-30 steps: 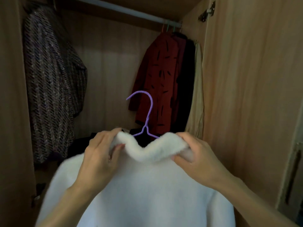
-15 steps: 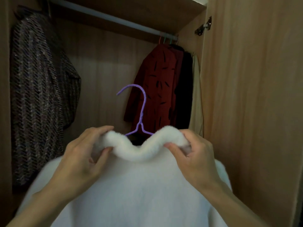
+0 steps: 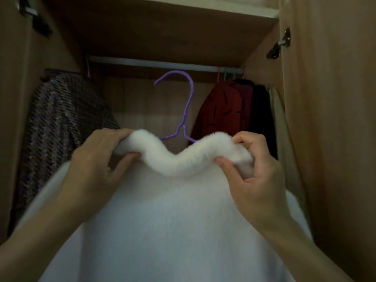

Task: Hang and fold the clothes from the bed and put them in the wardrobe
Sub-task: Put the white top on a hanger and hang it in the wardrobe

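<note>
- white sweater (image 3: 173,220): fluffy, soft pile, thick rolled collar (image 3: 183,161) sagging in a wave between both hands; held up in front of the open wardrobe, body hanging down toward the camera
- left hand (image 3: 95,165): fingers curled over the collar's left end, thumb under, pinching it
- right hand (image 3: 254,171): fingers and thumb clamped on the collar's right end
- purple hanger (image 3: 188,102): thin coated wire, shoulders inside the sweater, neck and hook sticking up out of the collar; hook top just under the rail (image 3: 162,65), not over it
- rail: pale metal bar under a wood-grain shelf (image 3: 158,31)
- wardrobe dim inside, light wood-look panels; right door (image 3: 335,139) open, metal hinge (image 3: 279,45)
- left on rail: dark tweed jacket (image 3: 57,123), coarse weave
- right on rail: red garment (image 3: 221,112), black garment (image 3: 260,115), beige garment (image 3: 277,119), bunched together
- bare stretch of rail between the tweed and the red, hook below it
</note>
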Motion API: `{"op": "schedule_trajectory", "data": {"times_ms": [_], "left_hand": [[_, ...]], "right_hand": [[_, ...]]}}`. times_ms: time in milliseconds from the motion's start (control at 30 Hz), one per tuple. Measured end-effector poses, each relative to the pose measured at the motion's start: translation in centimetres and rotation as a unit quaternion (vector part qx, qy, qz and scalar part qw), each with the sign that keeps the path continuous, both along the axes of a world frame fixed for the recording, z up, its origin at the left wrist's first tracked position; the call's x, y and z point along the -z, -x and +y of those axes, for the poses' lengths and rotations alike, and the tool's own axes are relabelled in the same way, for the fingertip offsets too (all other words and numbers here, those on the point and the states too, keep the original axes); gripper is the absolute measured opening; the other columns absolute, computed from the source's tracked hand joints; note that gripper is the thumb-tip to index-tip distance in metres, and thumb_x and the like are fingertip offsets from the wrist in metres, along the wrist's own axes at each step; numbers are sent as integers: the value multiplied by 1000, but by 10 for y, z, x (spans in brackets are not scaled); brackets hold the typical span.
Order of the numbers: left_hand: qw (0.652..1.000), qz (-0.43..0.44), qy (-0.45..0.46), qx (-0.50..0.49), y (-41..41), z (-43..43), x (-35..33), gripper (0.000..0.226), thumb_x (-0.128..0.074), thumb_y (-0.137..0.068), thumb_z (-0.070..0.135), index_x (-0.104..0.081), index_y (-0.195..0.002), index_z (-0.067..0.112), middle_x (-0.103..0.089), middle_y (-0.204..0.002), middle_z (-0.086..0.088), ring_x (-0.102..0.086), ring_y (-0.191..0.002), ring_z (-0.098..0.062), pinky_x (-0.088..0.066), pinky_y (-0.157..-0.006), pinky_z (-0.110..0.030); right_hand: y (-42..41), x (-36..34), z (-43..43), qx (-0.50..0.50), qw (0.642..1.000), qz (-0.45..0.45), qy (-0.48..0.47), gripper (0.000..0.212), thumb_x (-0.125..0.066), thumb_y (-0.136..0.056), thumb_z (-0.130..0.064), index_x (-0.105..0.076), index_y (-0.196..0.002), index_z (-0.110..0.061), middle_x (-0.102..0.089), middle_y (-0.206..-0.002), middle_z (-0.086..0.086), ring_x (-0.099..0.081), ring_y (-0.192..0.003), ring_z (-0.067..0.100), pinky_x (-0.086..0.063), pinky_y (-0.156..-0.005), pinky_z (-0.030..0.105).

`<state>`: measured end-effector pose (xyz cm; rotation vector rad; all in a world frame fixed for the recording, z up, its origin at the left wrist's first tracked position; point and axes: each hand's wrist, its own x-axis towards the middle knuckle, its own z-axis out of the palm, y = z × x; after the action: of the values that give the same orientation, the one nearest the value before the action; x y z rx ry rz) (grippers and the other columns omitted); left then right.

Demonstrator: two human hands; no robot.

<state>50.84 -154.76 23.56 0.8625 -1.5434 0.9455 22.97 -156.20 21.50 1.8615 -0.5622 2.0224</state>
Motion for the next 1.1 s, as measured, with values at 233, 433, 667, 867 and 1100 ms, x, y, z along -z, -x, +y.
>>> {"op": "schedule_trajectory", "data": {"times_ms": [233,433,667,867,1100], "left_hand": [[991,40,124,-9,11,-74,-37,39,-52,-93,35,-59,-120,9,-60,-111,-10,-54,-98,-30,-46,-81,-48],[987,11,160,8,8,-127,-74,38,-51,-94,38,-57,-120,11,-60,-109,-8,-54,-98,-26,-41,-84,-37],[981,-10,196,-4,-12,-198,-104,42,-49,-96,39,-62,-116,5,-64,-107,-11,-60,-95,-29,-46,-80,-42],[972,-11,229,55,-33,-250,-136,40,-54,-94,34,-64,-116,1,-65,-107,-15,-61,-95,-32,-53,-82,-46],[966,-51,241,82,-50,-323,-165,33,-50,-96,20,-61,-119,-2,-62,-111,-17,-55,-100,-28,-44,-91,-34]], "right_hand": [[0,-35,-47,-20,1000,-3,23,38,-75,-81,-24,-51,-108,-38,-60,-103,-24,-59,-93,-1,-42,-73,9],[2,-67,-90,50,995,32,80,37,-69,-86,-17,-52,-115,-34,-54,-108,-14,-53,-100,-3,-34,-82,1],[-4,-108,-136,128,980,97,121,39,-64,-83,-12,-54,-117,-27,-51,-110,-9,-52,-96,1,-36,-85,3],[-12,-146,-170,212,948,175,158,45,-58,-83,-11,-48,-124,-27,-49,-114,-9,-47,-101,1,-33,-94,2],[-30,-184,-221,292,920,182,189,36,-53,-86,-8,-56,-120,-15,-50,-109,3,-40,-85,2,-34,-84,-1]]}}
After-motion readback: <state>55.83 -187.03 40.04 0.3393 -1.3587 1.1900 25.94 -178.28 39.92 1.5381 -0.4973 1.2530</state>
